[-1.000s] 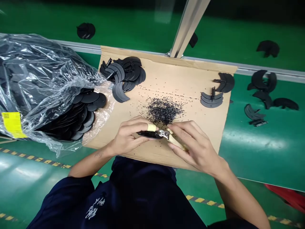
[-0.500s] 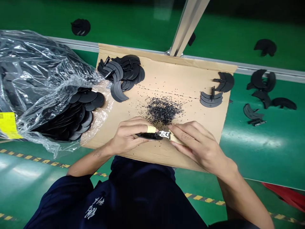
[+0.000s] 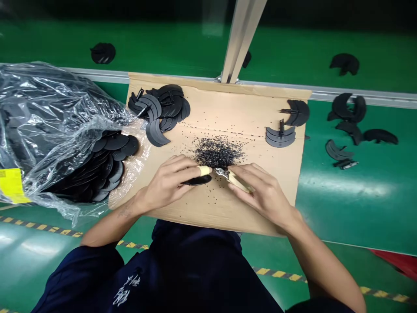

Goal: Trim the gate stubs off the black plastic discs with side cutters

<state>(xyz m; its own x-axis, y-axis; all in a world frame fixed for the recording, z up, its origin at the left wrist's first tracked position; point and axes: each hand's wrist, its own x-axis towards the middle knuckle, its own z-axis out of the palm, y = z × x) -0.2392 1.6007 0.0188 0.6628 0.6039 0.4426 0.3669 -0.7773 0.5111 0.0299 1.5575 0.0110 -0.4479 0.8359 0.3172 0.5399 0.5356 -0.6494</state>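
My left hand (image 3: 171, 180) is closed on a thin black plastic part (image 3: 197, 180), with a pale yellow wrap (image 3: 205, 171) on a fingertip. In my right hand (image 3: 262, 191) is a pair of cutting pliers (image 3: 239, 183) with cream-coloured handles. Its small metal jaws point left, just short of my left fingertips and the part. Whether the jaws touch the part I cannot tell. Just beyond both hands lies a heap of tiny black bits (image 3: 220, 151) on a sheet of cardboard (image 3: 182, 213).
A clear plastic bag (image 3: 58, 100) at left spills flat black discs (image 3: 115, 142). Curved black parts (image 3: 171, 102) are piled at the cardboard's back left. Two more curved parts (image 3: 280, 137) sit at its right, and several (image 3: 350, 108) lie on the green table. A metal post (image 3: 243, 41) stands behind.
The pliers' jaws have come away to the right from the black part, leaving a small gap. Less of the part shows now. The whole view has shifted slightly.
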